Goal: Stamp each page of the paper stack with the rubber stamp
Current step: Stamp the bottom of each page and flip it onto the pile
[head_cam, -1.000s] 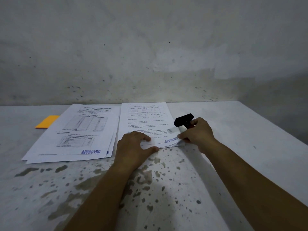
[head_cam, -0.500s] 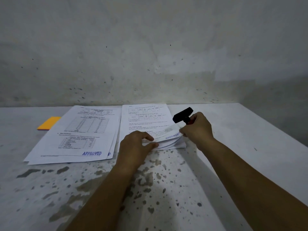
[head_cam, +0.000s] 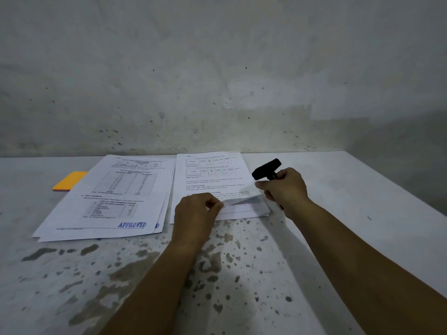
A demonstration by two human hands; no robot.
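I see the right hand with fingers curled round the handle of the black rubber stamp, its head jutting up and left of the knuckles, while the same fingertips pinch the top page's lifted near corner. Just left, the left hand pinches that page's near edge on the paper stack. Further left lies the stamped pile, marked APPROVED.

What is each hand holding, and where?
Right hand: black rubber stamp by its handle, plus the top white sheet's lifted near corner. Left hand pinches that sheet's near edge.
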